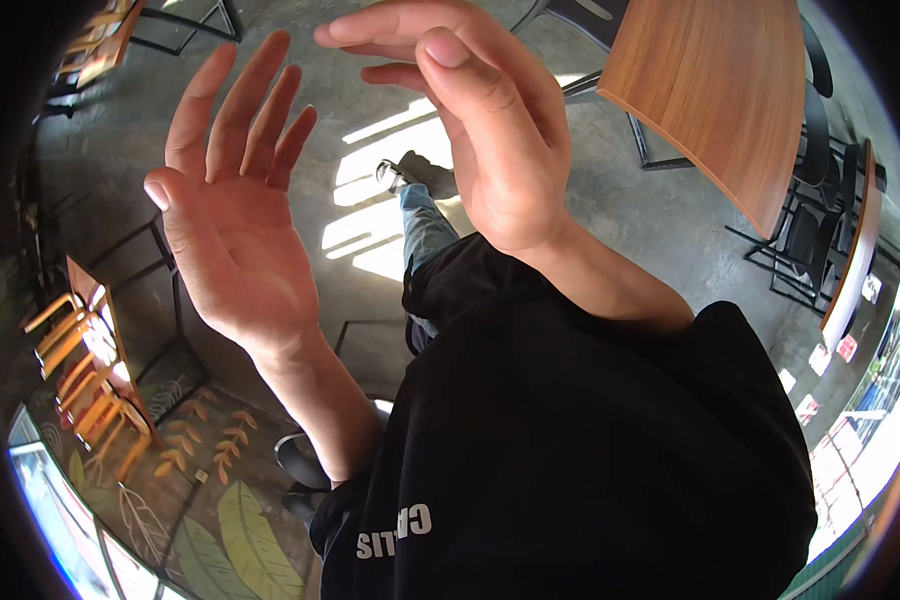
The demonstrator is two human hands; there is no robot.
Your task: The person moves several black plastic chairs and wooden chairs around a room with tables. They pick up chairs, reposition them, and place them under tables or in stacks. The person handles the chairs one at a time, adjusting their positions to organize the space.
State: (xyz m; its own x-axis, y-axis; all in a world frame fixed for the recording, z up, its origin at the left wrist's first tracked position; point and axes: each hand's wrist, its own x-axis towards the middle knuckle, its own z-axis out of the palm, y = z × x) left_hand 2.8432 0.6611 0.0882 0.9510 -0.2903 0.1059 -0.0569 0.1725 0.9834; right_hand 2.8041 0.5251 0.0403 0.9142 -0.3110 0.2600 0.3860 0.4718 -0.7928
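Observation:
My left hand [244, 225] is raised on the left of the view with its palm turned up toward me. Its fingers are spread, and nothing lies in it. To its right, my right hand [506, 142] is held with the thumb side up and the palm facing left. The fingers curve toward the left hand, with a gap between thumb and fingers. I see no object in it, though part of its palm is hidden. The two hands do not touch. Below them are my black shirt [570, 435], bearing writing, and a leg in blue jeans [425, 221].
A wooden-topped table [709, 97] stands at the upper right, with black chairs [806, 232] beyond it. Sunlight patches [367, 232] mark the grey concrete floor [630, 199]. Wooden chairs [90, 375] stand at the left, near painted leaves [251, 536] and bright windows [52, 487].

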